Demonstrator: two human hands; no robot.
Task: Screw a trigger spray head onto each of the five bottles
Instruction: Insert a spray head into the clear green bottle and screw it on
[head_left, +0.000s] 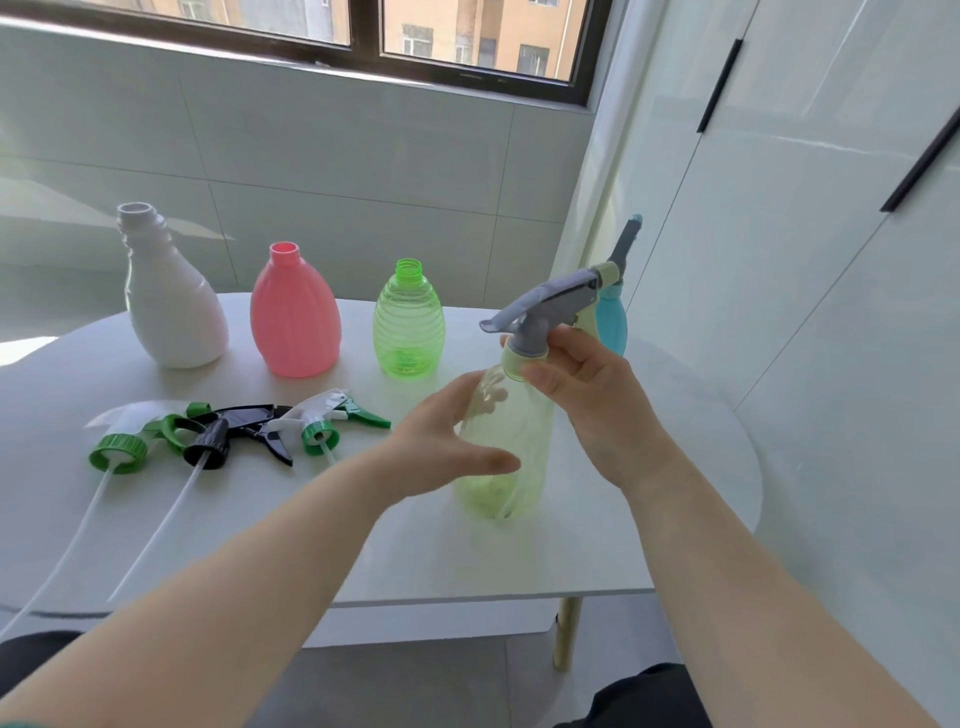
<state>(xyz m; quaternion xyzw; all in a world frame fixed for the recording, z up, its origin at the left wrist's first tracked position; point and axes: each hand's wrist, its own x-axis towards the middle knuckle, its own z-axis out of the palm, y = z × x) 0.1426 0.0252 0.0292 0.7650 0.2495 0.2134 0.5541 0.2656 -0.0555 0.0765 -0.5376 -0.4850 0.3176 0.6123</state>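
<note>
A pale yellow-green clear bottle (511, 467) stands on the white table (395, 551) with a grey trigger spray head (545, 304) on its neck. My right hand (582, 384) grips the head's collar. My left hand (447, 436) wraps the bottle's body, fingers seen through the plastic. Behind them a blue bottle (612, 317) carries a grey head. A white bottle (169, 306), a pink bottle (293, 312) and a ribbed green bottle (409, 322) stand with open necks. Three loose heads lie in front: green-white (124, 447), black (234, 434), white-green (332, 421).
Long white dip tubes (78, 530) trail from the loose heads toward the table's near left edge. A tiled wall and window sit behind the table. White cabinet doors (779, 260) stand at the right. A table leg (566, 634) shows below the near edge.
</note>
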